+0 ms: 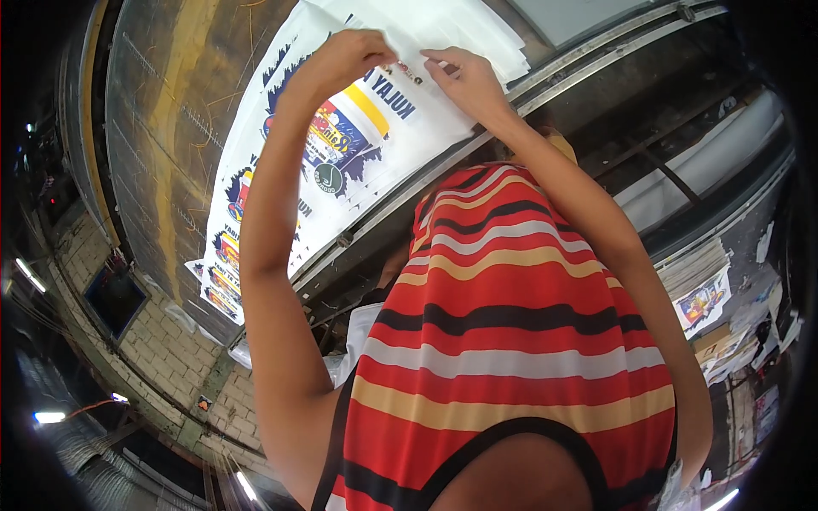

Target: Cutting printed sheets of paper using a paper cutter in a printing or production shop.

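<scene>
A long white printed sheet (341,209) lies on the table. It bears dark blue mirrored lettering, a yellow band and a colourful logo. Over its far part, my left hand (354,58) is closed, the fingers curled and the tips pressed together; whatever sits in them, if anything, is too small to name. Facing it from the right, my right hand (467,78) has its thumb and forefinger apart, close above the white margin. Small dark reddish marks or bits show on the sheet between my two hands. My left forearm covers part of the print.
A worn brown table surface (183,111) with loose orange threads extends left of the sheet. A metal rail (588,72) runs along the near edge. At right, a white roll (707,153) lies on a lower rack, beside a stack of printed sheets (703,294).
</scene>
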`<state>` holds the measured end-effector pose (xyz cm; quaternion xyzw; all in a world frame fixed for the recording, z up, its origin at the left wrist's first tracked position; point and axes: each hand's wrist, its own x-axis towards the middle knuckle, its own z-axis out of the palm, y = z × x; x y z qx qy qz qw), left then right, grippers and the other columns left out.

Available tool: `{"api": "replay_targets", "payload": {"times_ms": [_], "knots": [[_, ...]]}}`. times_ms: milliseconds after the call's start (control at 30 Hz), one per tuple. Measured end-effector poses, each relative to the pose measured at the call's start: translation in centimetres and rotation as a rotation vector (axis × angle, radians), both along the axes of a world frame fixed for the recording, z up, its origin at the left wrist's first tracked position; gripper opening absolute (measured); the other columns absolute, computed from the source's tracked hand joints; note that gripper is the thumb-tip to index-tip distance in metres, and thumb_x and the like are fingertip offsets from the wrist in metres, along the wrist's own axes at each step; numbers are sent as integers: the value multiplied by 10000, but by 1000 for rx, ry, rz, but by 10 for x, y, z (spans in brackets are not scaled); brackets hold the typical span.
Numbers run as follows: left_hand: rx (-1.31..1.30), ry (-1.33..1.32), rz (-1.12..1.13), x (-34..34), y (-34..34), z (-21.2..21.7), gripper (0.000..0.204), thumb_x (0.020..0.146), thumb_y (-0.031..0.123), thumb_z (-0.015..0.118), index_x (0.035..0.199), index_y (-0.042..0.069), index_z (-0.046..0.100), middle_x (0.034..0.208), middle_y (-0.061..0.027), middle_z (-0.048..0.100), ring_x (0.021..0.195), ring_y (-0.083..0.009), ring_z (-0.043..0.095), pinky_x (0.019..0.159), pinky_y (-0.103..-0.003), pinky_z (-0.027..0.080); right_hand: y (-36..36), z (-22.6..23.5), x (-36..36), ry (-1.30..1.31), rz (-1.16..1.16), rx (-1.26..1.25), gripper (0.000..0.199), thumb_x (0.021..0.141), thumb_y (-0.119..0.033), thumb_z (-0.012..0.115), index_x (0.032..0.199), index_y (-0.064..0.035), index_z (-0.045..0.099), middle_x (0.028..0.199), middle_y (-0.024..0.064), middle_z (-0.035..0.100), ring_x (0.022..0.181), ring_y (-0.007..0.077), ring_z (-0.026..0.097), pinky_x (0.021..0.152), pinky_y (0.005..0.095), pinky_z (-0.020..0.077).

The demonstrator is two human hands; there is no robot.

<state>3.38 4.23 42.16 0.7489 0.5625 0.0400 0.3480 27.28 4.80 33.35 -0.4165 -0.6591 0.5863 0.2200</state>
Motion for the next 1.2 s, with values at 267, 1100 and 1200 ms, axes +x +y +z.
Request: {"api": "replay_targets", "payload": {"times_ms": [267,1100,1200], "knots": [[-164,56,311,-32,-59,193,123,849,-27,703,967,-53,726,899,-118,700,830,-206,690,757,-327,531,9,-5,10,-215,14,125,358,874,-198,652,1187,-33,709,1101,178,713,891,339,703,845,405,557],[-59,-37,119,40,27,-59,110,882,68,697,982,43,736,925,-118,725,858,-264,701,777,-360,541,25,3,8,-201,19,-77,279,857,-148,651,1100,-55,753,967,173,750,907,300,728,863,362,557],[-50,-30,107,39,26,-58,117,886,70,697,994,42,731,936,-124,736,870,-260,708,786,-360,542,22,2,8,-196,15,-114,275,869,-152,645,1101,-56,756,965,176,751,908,302,729,864,363,556]]}}
